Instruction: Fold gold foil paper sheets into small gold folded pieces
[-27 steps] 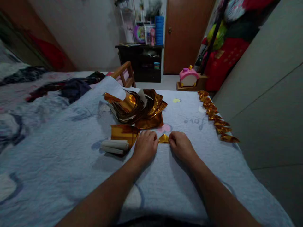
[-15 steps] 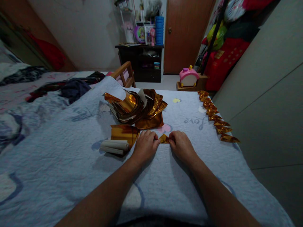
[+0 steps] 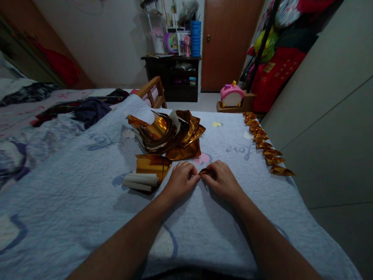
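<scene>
Between my two hands is a small folded piece of gold foil paper (image 3: pixel 205 171), low over the bed cover. My left hand (image 3: pixel 182 178) pinches its left tip between thumb and forefinger. The fingers of my right hand (image 3: pixel 223 177) are closed on its right part and cover some of it. Left of my left hand lies a gold sheet (image 3: pixel 153 163) beside a roll of pale paper (image 3: pixel 141 181). A curled stack of gold foil sheets (image 3: pixel 160 130) rests beyond my hands.
Several folded gold pieces (image 3: pixel 273 158) line the right edge of the bed cover (image 3: pixel 87 202). Dark clothes (image 3: pixel 91 111) lie at the far left. Past the bed stand a wooden chair (image 3: pixel 151 91), a dark cabinet (image 3: pixel 171 77) and a pink toy case (image 3: pixel 231 95). A pale wardrobe (image 3: pixel 329 136) borders the right side.
My right hand has shifted slightly left, closer to my left hand, with its fingers further over the folded foil piece. Less of the piece shows, and it looks narrower. The stacks have stayed put.
</scene>
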`<state>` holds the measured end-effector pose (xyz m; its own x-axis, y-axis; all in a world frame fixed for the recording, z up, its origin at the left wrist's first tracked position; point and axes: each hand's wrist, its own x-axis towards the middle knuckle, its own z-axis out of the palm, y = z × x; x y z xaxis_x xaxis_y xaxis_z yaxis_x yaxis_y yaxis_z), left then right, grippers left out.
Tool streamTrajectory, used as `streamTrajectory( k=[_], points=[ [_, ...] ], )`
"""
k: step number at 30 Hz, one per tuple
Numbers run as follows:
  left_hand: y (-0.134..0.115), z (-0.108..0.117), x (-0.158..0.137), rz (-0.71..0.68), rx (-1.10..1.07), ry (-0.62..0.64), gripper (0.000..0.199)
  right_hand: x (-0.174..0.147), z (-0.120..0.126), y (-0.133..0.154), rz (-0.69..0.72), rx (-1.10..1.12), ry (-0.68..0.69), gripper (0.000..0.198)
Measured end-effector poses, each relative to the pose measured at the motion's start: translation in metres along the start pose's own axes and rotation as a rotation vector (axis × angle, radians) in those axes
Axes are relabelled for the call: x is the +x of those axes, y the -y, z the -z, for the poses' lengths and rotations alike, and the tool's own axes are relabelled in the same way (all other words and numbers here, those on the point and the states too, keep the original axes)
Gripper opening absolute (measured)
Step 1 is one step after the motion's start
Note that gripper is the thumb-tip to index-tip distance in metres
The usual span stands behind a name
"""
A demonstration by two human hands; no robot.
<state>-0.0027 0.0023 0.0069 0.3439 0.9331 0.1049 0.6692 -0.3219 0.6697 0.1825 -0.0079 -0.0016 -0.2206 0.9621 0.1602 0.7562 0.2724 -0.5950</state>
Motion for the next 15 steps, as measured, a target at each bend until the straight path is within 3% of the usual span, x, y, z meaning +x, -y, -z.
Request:
streamTrajectory(
  k=[15],
  points=[
    [-0.0094, 0.002, -0.0046, -0.027, -0.33, 0.024, 0.014, -0.0005, 0.0104, 0.0072, -0.044, 0.526, 0.074, 0.012]
  ],
)
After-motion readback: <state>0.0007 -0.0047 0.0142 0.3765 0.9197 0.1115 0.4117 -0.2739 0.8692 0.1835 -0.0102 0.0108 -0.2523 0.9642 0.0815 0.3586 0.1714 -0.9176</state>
